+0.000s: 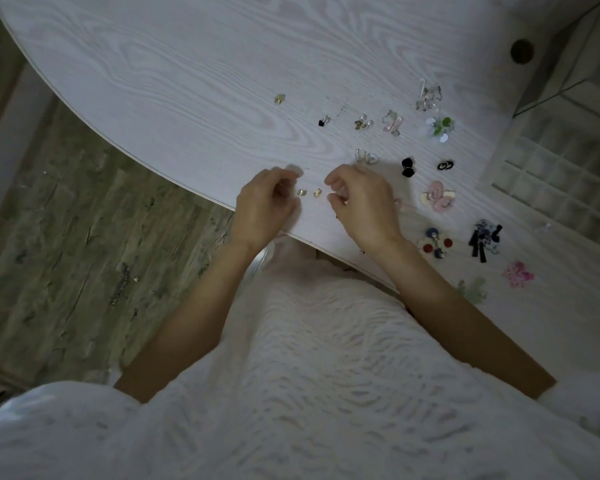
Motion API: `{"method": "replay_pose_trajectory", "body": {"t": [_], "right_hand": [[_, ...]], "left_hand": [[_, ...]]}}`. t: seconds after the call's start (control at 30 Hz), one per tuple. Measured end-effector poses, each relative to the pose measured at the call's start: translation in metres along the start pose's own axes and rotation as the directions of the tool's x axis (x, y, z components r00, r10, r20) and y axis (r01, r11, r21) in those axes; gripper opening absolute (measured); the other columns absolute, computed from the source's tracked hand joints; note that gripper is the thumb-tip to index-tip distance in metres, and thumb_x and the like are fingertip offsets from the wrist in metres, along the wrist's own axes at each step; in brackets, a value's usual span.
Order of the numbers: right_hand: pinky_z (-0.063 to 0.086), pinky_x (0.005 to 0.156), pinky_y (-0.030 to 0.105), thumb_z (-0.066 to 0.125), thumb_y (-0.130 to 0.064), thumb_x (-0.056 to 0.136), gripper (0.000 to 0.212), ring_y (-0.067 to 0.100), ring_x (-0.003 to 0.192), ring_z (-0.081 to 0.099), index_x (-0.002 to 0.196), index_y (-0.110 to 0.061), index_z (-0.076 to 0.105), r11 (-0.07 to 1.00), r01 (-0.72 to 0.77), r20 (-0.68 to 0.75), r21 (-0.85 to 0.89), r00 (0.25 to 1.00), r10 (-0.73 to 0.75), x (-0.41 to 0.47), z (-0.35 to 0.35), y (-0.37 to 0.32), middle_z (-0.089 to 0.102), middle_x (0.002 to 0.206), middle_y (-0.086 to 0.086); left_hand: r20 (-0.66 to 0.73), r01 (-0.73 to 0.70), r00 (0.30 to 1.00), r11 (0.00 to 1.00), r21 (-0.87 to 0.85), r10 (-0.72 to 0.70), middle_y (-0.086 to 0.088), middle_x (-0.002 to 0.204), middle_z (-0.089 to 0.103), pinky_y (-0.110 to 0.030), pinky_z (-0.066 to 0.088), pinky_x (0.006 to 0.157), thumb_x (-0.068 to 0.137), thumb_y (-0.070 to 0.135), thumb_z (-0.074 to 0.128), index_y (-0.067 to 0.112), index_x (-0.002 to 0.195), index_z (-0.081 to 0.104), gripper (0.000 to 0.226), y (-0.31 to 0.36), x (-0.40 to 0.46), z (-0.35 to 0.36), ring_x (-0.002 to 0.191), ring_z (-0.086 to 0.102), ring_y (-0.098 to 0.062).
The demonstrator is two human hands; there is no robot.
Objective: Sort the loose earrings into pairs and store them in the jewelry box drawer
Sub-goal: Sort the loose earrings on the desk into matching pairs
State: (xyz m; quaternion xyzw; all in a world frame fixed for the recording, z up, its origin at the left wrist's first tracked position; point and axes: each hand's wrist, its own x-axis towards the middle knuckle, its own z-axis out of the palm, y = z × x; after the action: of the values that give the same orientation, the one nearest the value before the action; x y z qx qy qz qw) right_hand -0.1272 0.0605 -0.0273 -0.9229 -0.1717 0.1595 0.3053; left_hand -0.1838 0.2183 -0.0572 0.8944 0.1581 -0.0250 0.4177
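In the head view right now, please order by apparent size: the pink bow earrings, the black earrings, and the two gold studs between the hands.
1. Pink bow earrings
2. Black earrings
3. Gold studs

All lie at similar distance.

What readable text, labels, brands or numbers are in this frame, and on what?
None readable.
The small black oval earrings carry a pale mark that may be a logo or letters; too small and blurred to read.
The table, the clear gridded jewelry box, the other earrings and the person's white garment show no print.
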Motion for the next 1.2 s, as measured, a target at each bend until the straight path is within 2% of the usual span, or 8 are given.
{"method": "replay_pose_trajectory", "body": {"t": [0.2, 0.33, 0.47, 0.6, 0.77, 0.9, 1.03, 1.2], "right_hand": [[0.046, 0.071, 0.034, 0.058, -0.023, 0.089, 0.024, 0.026, 0.094, 0.061, 0.109, -0.010, 0.061, 0.963, -0.016, 0.060, -0.270, 0.998, 0.033, -0.007, 0.016, -0.010, 0.068, 0.099, 0.005], [0.030, 0.059, 0.030, 0.054, -0.022, 0.092, 0.021, 0.027, 0.092, 0.061, 0.108, -0.009, 0.060, 0.937, -0.047, 0.071, -0.346, 0.995, 0.076, 0.001, 0.020, -0.020, 0.063, 0.106, 0.007], [0.037, 0.059, 0.031, 0.056, -0.017, 0.091, 0.014, 0.027, 0.088, 0.062, 0.101, -0.011, 0.062, 0.947, -0.074, 0.051, -0.311, 0.994, 0.095, 0.000, 0.023, -0.014, 0.066, 0.099, 0.006], [0.051, 0.072, 0.038, 0.062, -0.016, 0.086, 0.014, 0.026, 0.089, 0.064, 0.099, -0.011, 0.064, 0.963, -0.116, 0.039, -0.243, 0.991, 0.129, -0.004, 0.021, -0.004, 0.069, 0.095, 0.006], [0.050, 0.078, 0.034, 0.069, -0.022, 0.083, 0.027, 0.019, 0.088, 0.062, 0.107, -0.012, 0.063, 0.989, -0.062, 0.072, -0.134, 0.995, 0.072, 0.001, -0.001, -0.009, 0.068, 0.099, 0.004], [0.048, 0.072, 0.029, 0.069, -0.014, 0.082, 0.019, 0.013, 0.074, 0.054, 0.100, -0.009, 0.064, 0.998, 0.060, -0.004, -0.028, 0.998, -0.060, 0.023, -0.030, -0.009, 0.065, 0.092, 0.006], [0.041, 0.074, 0.022, 0.065, -0.007, 0.084, 0.020, 0.012, 0.083, 0.054, 0.104, -0.009, 0.064, 0.995, 0.065, 0.009, -0.082, 0.998, -0.064, 0.065, -0.028, 0.000, 0.062, 0.102, 0.008], [0.048, 0.077, 0.034, 0.059, -0.008, 0.087, 0.020, 0.025, 0.101, 0.054, 0.107, -0.008, 0.064, 0.984, 0.066, -0.006, -0.165, 0.998, -0.068, 0.099, -0.015, 0.001, 0.063, 0.104, 0.011]], "left_hand": [[-0.013, -0.044, 0.999, 0.978, 0.202, 0.048, -0.008, 0.087, 0.066, -0.026, 0.043, 0.066, 0.081, 0.015, 0.066, 0.014, 0.098, 0.069, 0.017, -0.001, -0.003, 0.001, 0.079, 0.062, -0.024], [0.012, -0.056, 0.998, 0.990, 0.130, 0.055, -0.005, 0.086, 0.070, -0.033, 0.050, 0.071, 0.081, 0.015, 0.067, 0.015, 0.092, 0.071, 0.012, 0.008, -0.004, 0.006, 0.078, 0.065, -0.020], [0.033, -0.058, 0.998, 0.996, 0.063, 0.056, -0.001, 0.087, 0.071, -0.023, 0.049, 0.072, 0.079, 0.012, 0.068, 0.019, 0.092, 0.072, 0.015, 0.014, -0.005, 0.012, 0.077, 0.065, -0.015], [0.077, -0.057, 0.996, 0.998, 0.035, 0.054, 0.000, 0.089, 0.072, -0.017, 0.047, 0.074, 0.080, 0.011, 0.068, 0.019, 0.094, 0.072, 0.017, 0.019, -0.007, 0.018, 0.079, 0.066, -0.012], [0.124, 0.099, 0.988, 0.991, -0.089, -0.088, 0.005, 0.091, 0.072, -0.018, 0.049, 0.084, 0.081, 0.013, 0.067, 0.018, 0.100, 0.070, 0.020, 0.016, -0.006, 0.006, 0.084, 0.065, -0.005], [0.038, 0.069, 0.997, 0.996, -0.049, -0.067, 0.002, 0.095, 0.071, -0.022, 0.051, 0.081, 0.087, 0.020, 0.063, 0.018, 0.102, 0.069, 0.017, 0.006, 0.013, -0.022, 0.080, 0.062, -0.006], [-0.127, 0.033, 0.991, 0.999, -0.013, -0.035, -0.002, 0.098, 0.068, -0.031, 0.053, 0.080, 0.087, 0.023, 0.062, 0.016, 0.105, 0.066, 0.019, -0.003, 0.063, -0.038, 0.080, 0.061, -0.010], [-0.119, 0.077, 0.991, 0.994, 0.078, -0.067, -0.006, 0.111, 0.057, -0.016, 0.037, 0.081, 0.084, 0.028, 0.063, 0.018, 0.118, 0.057, 0.036, -0.004, 0.114, -0.025, 0.094, 0.056, -0.014]]}}
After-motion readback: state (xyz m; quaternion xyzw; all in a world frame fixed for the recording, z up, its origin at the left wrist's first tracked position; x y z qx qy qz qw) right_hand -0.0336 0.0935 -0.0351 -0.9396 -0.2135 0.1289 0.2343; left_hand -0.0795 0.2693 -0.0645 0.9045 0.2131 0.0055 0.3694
